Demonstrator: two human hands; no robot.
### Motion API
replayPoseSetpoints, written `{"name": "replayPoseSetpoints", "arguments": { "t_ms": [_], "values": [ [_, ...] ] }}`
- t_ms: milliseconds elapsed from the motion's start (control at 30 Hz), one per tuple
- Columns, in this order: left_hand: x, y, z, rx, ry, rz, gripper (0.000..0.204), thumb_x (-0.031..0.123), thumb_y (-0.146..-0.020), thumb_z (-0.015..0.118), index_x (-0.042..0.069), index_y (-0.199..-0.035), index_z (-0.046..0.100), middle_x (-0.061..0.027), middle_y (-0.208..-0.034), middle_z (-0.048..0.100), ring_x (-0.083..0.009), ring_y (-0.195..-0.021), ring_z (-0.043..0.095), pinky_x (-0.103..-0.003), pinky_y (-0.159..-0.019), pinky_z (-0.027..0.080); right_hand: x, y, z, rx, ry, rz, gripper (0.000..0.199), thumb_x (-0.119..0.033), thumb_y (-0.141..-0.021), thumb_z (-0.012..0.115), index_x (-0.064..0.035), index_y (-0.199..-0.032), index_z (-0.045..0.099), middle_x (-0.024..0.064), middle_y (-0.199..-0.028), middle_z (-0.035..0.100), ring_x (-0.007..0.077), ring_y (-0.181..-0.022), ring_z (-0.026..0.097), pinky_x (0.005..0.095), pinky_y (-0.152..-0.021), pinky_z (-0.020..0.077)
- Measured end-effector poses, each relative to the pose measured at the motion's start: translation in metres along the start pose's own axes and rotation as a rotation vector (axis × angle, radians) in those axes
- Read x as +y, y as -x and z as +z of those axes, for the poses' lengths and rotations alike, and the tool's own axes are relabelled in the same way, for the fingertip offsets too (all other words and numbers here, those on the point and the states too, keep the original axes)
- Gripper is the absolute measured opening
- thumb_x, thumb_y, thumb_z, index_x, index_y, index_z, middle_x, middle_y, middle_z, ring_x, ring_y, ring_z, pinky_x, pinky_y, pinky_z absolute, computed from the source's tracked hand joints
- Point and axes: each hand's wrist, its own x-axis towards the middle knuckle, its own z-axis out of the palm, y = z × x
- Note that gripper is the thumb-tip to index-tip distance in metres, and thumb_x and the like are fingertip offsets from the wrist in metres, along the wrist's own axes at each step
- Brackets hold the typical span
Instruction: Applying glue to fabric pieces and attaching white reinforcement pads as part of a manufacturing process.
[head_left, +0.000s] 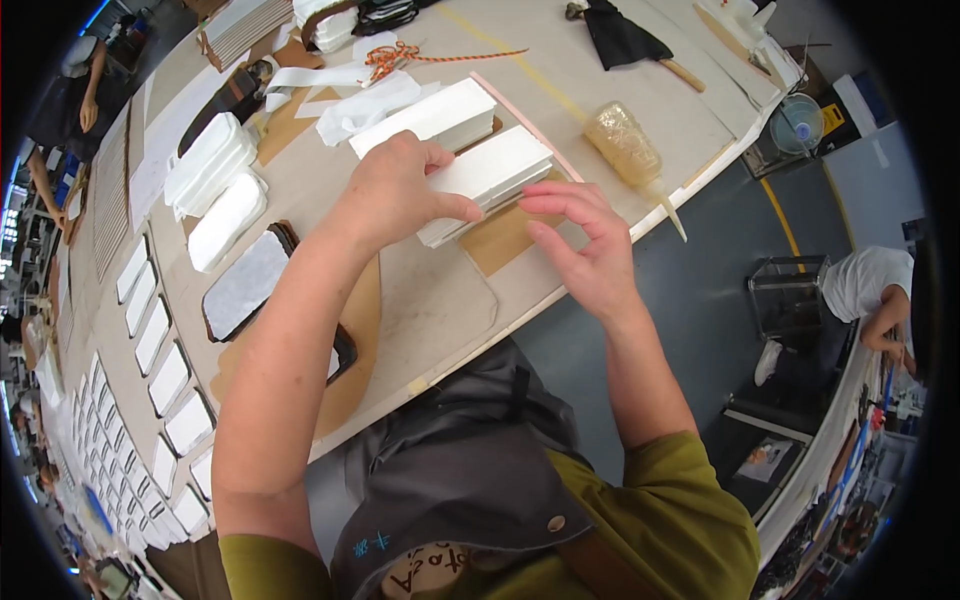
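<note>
Along the left of the desk (700, 120), dark-edged white panels (169, 378) are lying in rows, with a grey-faced panel (245, 285) sitting nearer the middle. Next I am watching the left hand (388, 187): its thumb and forefinger are standing partly open, straddling the near white stack (497, 170), the thumb resting along its near side. That stack is lying mid-desk, just beside a second white stack (435, 115), with a brown sheet (495, 252) showing on its near side. Rightward, the right hand (596, 250) is curving, thumb and forefinger well parted; it is apparently holding nothing, and I cannot tell whether a fingertip is touching the near stack. Beyond, an amber squeeze bottle (624, 143) is lying tilted. I am judging the step to be squaring layered pieces; the next move is probably calling for light, even pressure from both hands.
</note>
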Motion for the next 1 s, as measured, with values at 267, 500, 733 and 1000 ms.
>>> {"name": "replayPoseSetpoints", "arguments": {
  "t_ms": [267,500,733,1000],
  "values": [
    [0.007,0.003,0.0,0.006,-0.159,0.051,0.067,0.035,-0.073,0.087,-0.004,-0.123,0.065,-0.015,-0.11,0.067,-0.025,-0.102,0.065,-0.036,-0.089,0.052,-0.001,0.001,0.008,-0.024,0.012,-0.035,0.023,0.0,-0.081,0.072,-0.0059,-0.103,0.074,0.0057,-0.115,0.071,0.0229,-0.108,0.061,0.0339,-0.096,0.0464],
    [-0.006,-0.006,-0.019,-0.154,0.14,-0.052,0.064,0.031,-0.084,0.078,-0.005,-0.133,0.058,-0.0125,-0.112,0.066,-0.0196,-0.099,0.063,-0.03,-0.086,0.052,-0.007,-0.005,0.014,-0.115,0.119,-0.217,0.029,-0.002,-0.078,0.073,-0.0066,-0.107,0.073,0.0088,-0.117,0.07,0.03,-0.114,0.059,0.038,-0.095,0.0478],
    [0.003,0.0,-0.004,-0.047,-0.057,0.077,0.072,0.032,-0.079,0.076,-0.006,-0.136,0.052,-0.0232,-0.119,0.065,-0.0353,-0.114,0.061,-0.041,-0.095,0.05,-0.009,-0.007,0.023,-0.135,0.376,-0.157,0.043,-0.012,-0.081,0.074,-0.0087,-0.123,0.066,0.0121,-0.134,0.061,0.0324,-0.121,0.055,0.0464,-0.106,0.0376],
    [-0.026,0.066,0.014,0.505,0.197,0.178,0.079,0.02,-0.077,0.079,-0.002,-0.144,0.043,-0.0173,-0.117,0.064,-0.0299,-0.109,0.062,-0.04,-0.098,0.048,-0.007,-0.011,0.028,-0.169,0.071,-0.058,0.035,-0.009,-0.082,0.076,-0.0077,-0.117,0.068,0.0152,-0.138,0.058,0.0267,-0.125,0.054,0.0431,-0.109,0.0376]
  ]
}}
